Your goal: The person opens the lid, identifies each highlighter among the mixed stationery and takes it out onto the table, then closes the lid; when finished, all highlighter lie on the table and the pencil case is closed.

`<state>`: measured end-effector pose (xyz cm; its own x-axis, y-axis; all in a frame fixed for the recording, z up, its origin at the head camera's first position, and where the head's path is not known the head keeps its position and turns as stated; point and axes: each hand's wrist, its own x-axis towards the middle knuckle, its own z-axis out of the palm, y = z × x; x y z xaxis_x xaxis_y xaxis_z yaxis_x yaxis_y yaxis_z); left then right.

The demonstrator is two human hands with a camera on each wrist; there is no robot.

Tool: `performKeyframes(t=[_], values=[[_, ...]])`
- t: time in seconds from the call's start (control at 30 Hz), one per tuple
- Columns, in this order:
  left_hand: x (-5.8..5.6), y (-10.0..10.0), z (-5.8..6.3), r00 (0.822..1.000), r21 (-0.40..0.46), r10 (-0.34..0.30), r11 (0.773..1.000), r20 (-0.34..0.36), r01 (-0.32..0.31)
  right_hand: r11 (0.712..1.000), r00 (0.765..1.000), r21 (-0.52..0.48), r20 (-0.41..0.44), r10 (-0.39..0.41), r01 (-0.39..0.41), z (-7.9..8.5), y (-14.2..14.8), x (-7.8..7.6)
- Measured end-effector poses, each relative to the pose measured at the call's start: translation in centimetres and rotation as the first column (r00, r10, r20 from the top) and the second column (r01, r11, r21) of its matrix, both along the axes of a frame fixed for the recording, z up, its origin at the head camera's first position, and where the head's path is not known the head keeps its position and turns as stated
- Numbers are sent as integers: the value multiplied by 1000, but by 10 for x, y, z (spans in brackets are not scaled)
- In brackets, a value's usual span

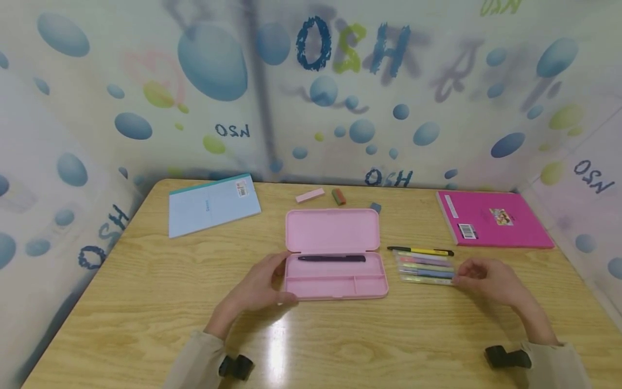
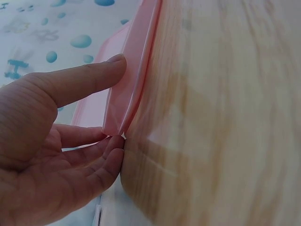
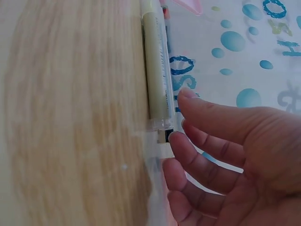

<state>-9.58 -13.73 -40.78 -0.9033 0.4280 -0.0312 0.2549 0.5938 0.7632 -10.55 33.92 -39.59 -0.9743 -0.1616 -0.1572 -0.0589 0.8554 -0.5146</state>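
Note:
A pink pencil case (image 1: 320,286) lies open on the table, its lid tipped back. One black pen (image 1: 332,259) rests in its long rear compartment. My left hand (image 1: 262,283) holds the case by its left end; in the left wrist view the thumb (image 2: 94,80) lies along the front wall and the other fingers touch the corner. To the right of the case sits a row of several highlighter-like pens (image 1: 427,267) in pale clear barrels. My right hand (image 1: 491,281) is at their right end, fingers loosely bent, apart from the near pen (image 3: 156,70) in the right wrist view.
A yellow and black pen (image 1: 420,251) lies behind the row. Behind the case are a pink eraser-like bar (image 1: 310,195), a green and orange block (image 1: 338,196) and a small grey-blue block (image 1: 376,207). A light blue notebook (image 1: 214,208) lies left, a magenta book (image 1: 495,219) right.

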Motion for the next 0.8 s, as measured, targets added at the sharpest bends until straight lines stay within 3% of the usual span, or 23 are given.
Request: performKeyframes(t=[0.17, 0.27, 0.4, 0.47, 0.63, 0.8], values=[[0, -1, 0, 1000, 17, -6, 1000, 0, 6, 1000, 999, -10, -38, -8, 7, 6, -1, -1], [0, -1, 0, 1000, 26, -12, 1000, -4, 12, 999, 994, -35, -109, -12, 8, 9, -3, -3], [0, -2, 1, 1000, 30, -14, 999, -8, 14, 993, 986, -117, -162, -47, 28, 17, -10, -8], [0, -2, 1, 1000, 31, -15, 999, -7, 15, 985, 985, -161, -147, -86, 62, 22, -16, -11], [1, -1, 1, 1000, 17, -7, 1000, -9, 7, 944, 979, -319, -148, -141, 87, 32, -37, -21], [2, 0, 1, 1000, 23, -1, 1000, -12, 1, 884, 977, -468, -180, -114, 17, 38, -66, -34]])
